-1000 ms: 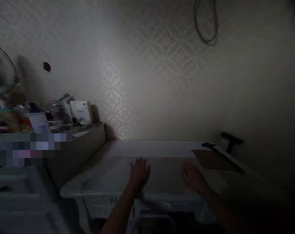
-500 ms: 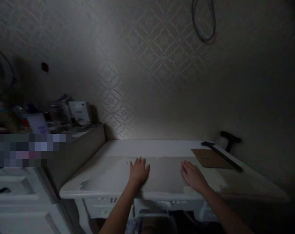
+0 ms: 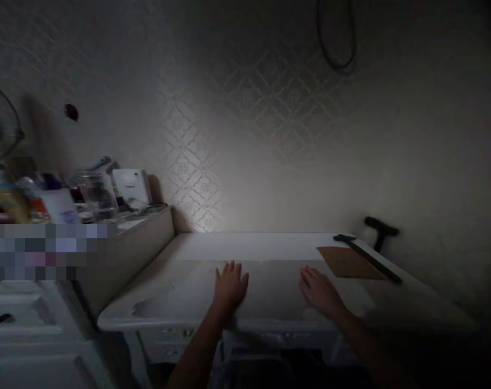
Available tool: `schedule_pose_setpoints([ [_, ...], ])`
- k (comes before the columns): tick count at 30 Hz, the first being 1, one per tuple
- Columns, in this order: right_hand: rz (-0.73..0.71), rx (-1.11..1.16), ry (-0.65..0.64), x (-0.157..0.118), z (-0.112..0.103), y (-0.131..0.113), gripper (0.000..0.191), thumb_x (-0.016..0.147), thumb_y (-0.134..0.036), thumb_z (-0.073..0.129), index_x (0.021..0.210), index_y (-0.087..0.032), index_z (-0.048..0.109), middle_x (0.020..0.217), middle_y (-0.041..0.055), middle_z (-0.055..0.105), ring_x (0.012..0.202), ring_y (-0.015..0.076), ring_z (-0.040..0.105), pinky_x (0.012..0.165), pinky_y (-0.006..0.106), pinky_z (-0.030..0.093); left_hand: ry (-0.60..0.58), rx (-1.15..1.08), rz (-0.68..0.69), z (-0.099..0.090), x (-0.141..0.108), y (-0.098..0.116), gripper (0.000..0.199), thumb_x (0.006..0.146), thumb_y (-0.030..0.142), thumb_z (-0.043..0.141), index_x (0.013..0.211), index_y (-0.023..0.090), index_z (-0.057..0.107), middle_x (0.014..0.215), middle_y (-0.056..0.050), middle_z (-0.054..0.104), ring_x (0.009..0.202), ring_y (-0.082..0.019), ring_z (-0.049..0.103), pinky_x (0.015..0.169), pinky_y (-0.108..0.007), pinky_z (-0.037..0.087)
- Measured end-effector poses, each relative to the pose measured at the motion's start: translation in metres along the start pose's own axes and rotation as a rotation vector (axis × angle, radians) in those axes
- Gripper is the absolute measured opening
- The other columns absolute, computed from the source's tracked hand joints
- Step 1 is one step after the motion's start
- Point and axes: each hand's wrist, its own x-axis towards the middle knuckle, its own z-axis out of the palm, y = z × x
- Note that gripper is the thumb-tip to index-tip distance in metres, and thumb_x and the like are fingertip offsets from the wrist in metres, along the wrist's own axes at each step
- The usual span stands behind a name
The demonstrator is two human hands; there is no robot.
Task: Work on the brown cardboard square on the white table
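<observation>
Both grips flat, left hand (image 3: 230,286), right hand (image 3: 319,292), palms down on table (image 3: 270,246)

Left hand (image 3: 230,285) and right hand (image 3: 319,292) flat on worktop (image 3: 265,246), side by side near front edge, apart. Board (image 3: 349,262) on worktop right of right hand; long bar (image 3: 371,259) along board's far edge. Wall (image 3: 270,135) behind worktop. Shelf (image 3: 140,237) left of worktop, jar (image 3: 97,197) and box (image 3: 130,186) on it.
</observation>
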Motion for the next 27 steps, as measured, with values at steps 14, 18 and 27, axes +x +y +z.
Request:
schedule_pose_setpoints([
  [14, 0.005, 0.037, 0.018, -0.0009, -0.0014, -0.0014, 0.048, 0.091, -0.031, 0.028, 0.128, -0.011, 0.051, 0.136, 0.0134, 0.046, 0.126, 0.0266, 0.039, 0.104, 0.044, 0.028, -0.01, 0.002, -0.005, -0.0011, -0.0007, 0.0006, 0.046, 0.091, 0.041, 0.028, 0.126, 0.017, 0.048, 0.142, -0.013, 0.038, 0.131, -0.028, 0.033, 0.105, -0.055, 0.023],
  [18, -0.003, 0.038, 0.008, -0.0013, -0.004, -0.0014, 0.047, 0.091, -0.031, 0.029, 0.127, -0.011, 0.052, 0.136, 0.0135, 0.046, 0.126, 0.0273, 0.039, 0.104, 0.045, 0.028, -0.006, 0.003, 0.005, -0.0002, -0.0001, -0.0004, 0.047, 0.091, 0.041, 0.028, 0.126, 0.016, 0.048, 0.142, -0.014, 0.038, 0.131, -0.029, 0.033, 0.104, -0.055, 0.023],
  [27, -0.015, 0.112, 0.033, 0.0005, 0.0002, 0.0016, 0.047, 0.089, -0.032, 0.032, 0.125, -0.011, 0.052, 0.134, 0.0145, 0.048, 0.125, 0.0259, 0.04, 0.105, 0.044, 0.029, 0.003, 0.008, 0.007, -0.0004, -0.0006, -0.0002, 0.047, 0.092, 0.041, 0.028, 0.126, 0.016, 0.048, 0.14, -0.014, 0.04, 0.13, -0.029, 0.034, 0.104, -0.055, 0.024],
])
